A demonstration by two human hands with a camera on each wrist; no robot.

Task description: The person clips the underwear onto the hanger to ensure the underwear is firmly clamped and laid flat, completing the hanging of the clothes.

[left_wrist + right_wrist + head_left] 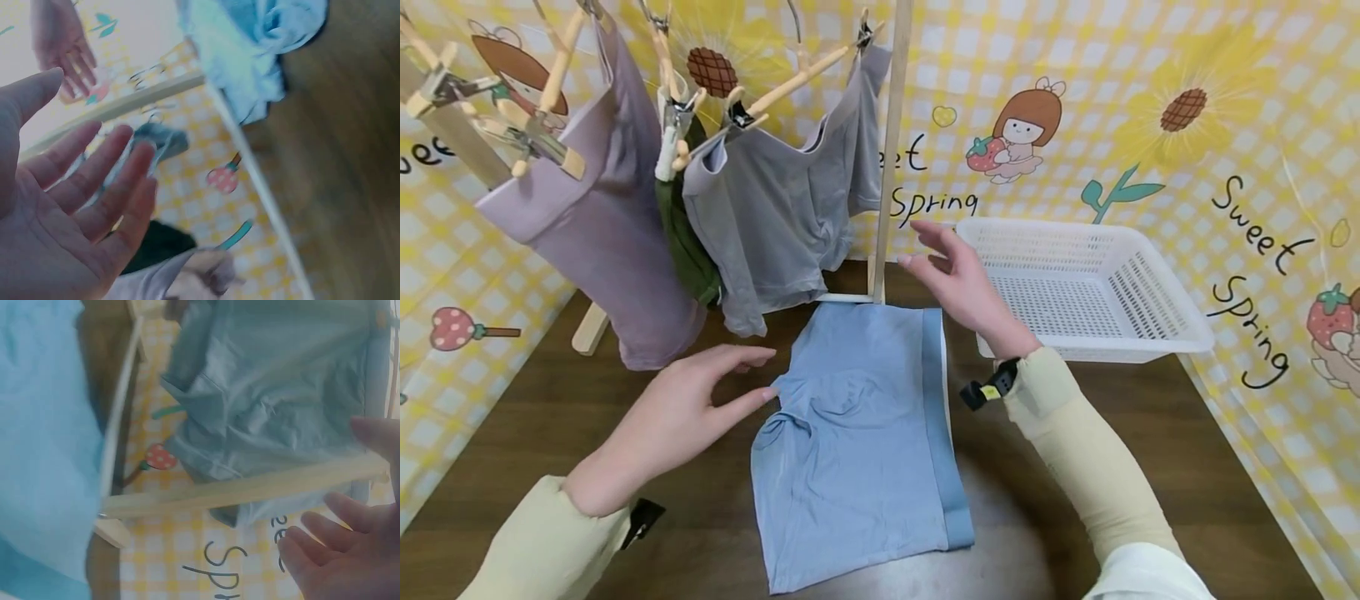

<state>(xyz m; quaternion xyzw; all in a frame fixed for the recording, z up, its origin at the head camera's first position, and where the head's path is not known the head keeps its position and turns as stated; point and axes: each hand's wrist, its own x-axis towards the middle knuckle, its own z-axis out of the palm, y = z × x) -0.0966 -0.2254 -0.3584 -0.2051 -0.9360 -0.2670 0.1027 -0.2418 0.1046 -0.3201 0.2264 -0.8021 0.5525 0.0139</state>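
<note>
A pair of light blue boxer briefs [865,442] lies spread on the dark table, its darker waistband toward the right and its leg end creased at the left. Off its left edge hovers my left hand [677,412], holding nothing, the fingers extended and the thumb apart. Past the far end of the waistband, my right hand [958,287] is raised between the rack's post and the basket. Its fingers are loosely bent, with nothing in them. In the right wrist view, the right hand [344,544] overlaps the view of the rack and the hanging grey briefs [281,394].
A wooden rack post [892,150] stands behind the blue briefs. On clip hangers hang grey briefs [775,208], a green garment [688,242] and a lilac garment [625,225]. A white plastic basket [1097,348] sits at the back right, before a yellow checked backdrop [1075,50].
</note>
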